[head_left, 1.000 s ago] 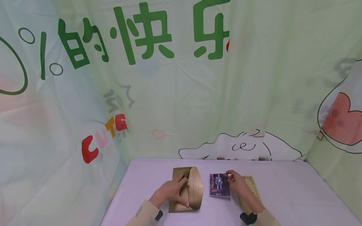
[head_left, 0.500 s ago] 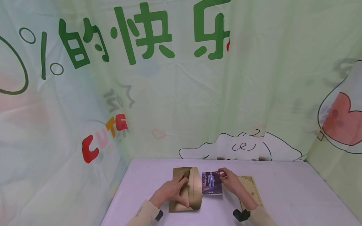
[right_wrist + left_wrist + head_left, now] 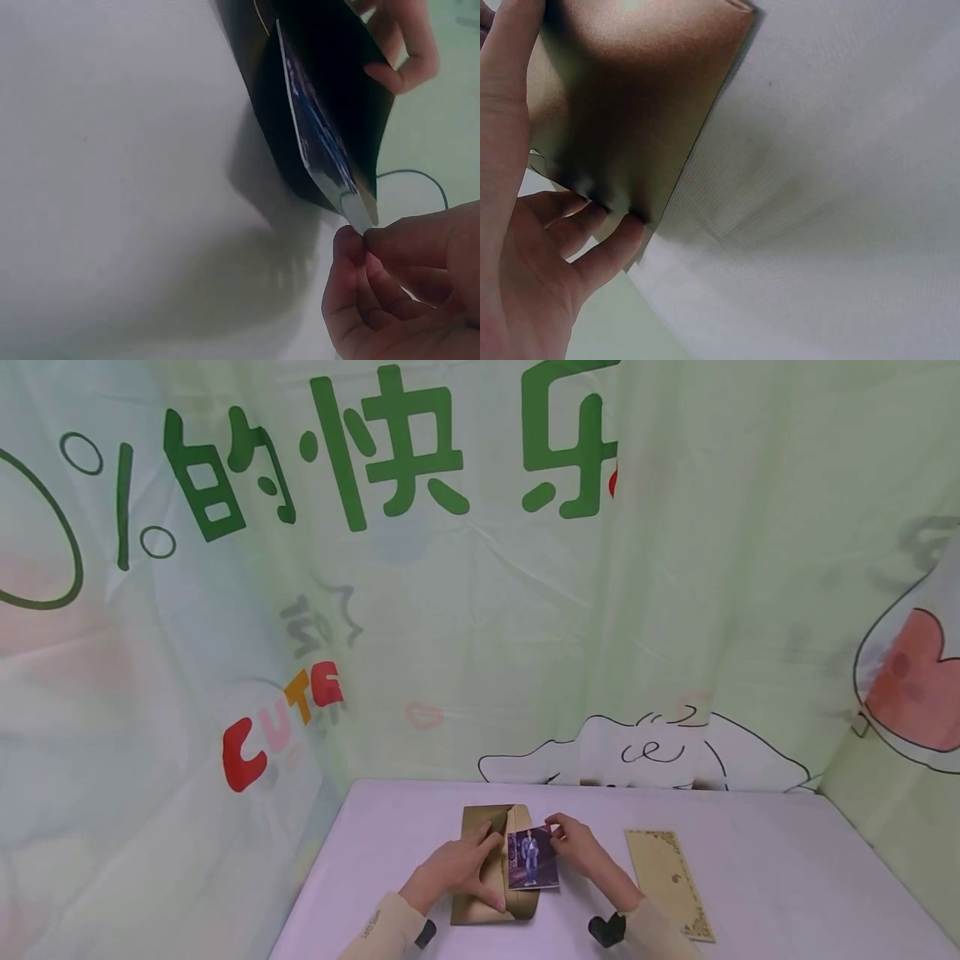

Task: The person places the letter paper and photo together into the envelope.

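A gold paper envelope (image 3: 474,818) lies on the table with its flap toward the right. My left hand (image 3: 457,870) grips it, thumb at the near side and fingertips at the far side; in the left wrist view those fingers press into the envelope (image 3: 652,97). With thumb and fingertips my right hand (image 3: 583,852) pinches a photo (image 3: 532,858) of a standing person by its upper right corner. The photo overlaps the flap in the head view. In the right wrist view the envelope's mouth gapes, and the tilted photo (image 3: 315,127) stands at that opening.
To the right lies a cream card (image 3: 670,881) with an ornate border, flat on the pale lilac table (image 3: 780,868). Behind the table and at both sides hangs a printed curtain (image 3: 480,652).
My right hand has carried the photo leftward from beside the envelope to over its flap and mouth. The cream card is now uncovered by my right arm. My left hand stays on the envelope.
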`<state>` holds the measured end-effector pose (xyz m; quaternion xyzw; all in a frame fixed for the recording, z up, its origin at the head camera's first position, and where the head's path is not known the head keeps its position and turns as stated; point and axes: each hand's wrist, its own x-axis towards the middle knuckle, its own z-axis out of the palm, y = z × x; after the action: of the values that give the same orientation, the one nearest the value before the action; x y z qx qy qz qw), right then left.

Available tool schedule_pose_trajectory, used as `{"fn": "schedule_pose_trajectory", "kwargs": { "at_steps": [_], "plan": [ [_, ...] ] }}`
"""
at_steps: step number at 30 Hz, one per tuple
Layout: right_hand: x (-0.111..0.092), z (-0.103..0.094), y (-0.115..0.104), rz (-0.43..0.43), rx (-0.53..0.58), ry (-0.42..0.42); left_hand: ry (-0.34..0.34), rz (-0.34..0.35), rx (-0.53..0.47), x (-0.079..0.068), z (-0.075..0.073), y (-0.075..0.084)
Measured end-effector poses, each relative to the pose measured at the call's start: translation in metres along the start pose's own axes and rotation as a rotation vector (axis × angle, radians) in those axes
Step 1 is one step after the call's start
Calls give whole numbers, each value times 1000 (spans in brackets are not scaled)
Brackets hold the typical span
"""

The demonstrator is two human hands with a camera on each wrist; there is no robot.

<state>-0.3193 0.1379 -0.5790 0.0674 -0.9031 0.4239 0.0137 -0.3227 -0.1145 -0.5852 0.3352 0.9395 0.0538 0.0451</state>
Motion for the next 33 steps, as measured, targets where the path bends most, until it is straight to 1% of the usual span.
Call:
{"fn": "schedule_pose_trajectory", "kwargs": {
  "at_steps": [8, 13, 16, 21, 26, 29, 33],
  "plan": [
    [6, 21, -14, -52, -11, -42, -9, -15, -12, 1, 3, -3],
    [8, 33, -20, -120, -39, -40, 8, -4, -3, 2, 5, -3],
    [9, 40, -21, -140, -44, -55, 24, 9, 6, 3, 6, -3],
    [12, 51, -21, -190, -39, -76, 23, 17, 14, 4, 9, -5],
    [14, 59, -22, -244, -37, -96, 5, -1, 10, 6, 10, -5],
    [16, 62, -23, -246, -40, -109, -5, -10, 9, 7, 11, -5],
    [18, 63, -24, -229, -43, -131, -15, -24, 11, 7, 10, -6]
  ]
}}
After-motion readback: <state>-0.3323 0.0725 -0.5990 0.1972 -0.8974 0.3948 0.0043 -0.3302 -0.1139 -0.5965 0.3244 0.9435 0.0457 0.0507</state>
